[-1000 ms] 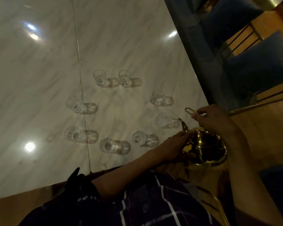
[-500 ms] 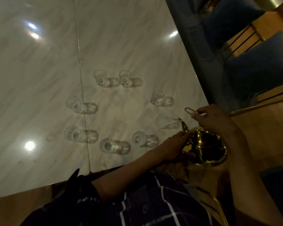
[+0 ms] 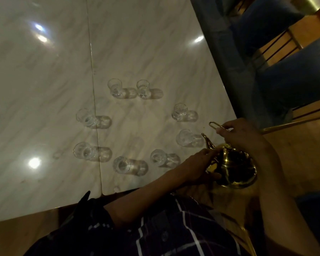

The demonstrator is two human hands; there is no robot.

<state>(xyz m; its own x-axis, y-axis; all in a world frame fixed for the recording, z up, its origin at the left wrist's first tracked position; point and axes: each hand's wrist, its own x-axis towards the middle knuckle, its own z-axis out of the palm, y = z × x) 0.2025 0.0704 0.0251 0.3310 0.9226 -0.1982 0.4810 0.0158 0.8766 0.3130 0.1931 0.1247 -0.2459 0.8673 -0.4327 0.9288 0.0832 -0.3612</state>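
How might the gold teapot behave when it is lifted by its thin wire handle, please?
The gold teapot is polished metal, so probably stiff yet slippery under the left hand at its side. Hung from the wire handle that the right hand grips, its round body may swing or tip.

A left hand (image 3: pixel 198 166) and right hand (image 3: pixel 243 135) hold a gold teapot (image 3: pixel 233 166) by the near right corner of the marble bench (image 3: pixel 137 52), beside eight ringed glasses (image 3: pixel 183 138).

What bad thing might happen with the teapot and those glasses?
1. The teapot is at the corner of the table, its thin handle pinched by the right hand; it might slip and fall.
2. Its spout is close to the nearest glass and might knock it over.
3. If hot, it may burn the left hand holding it.
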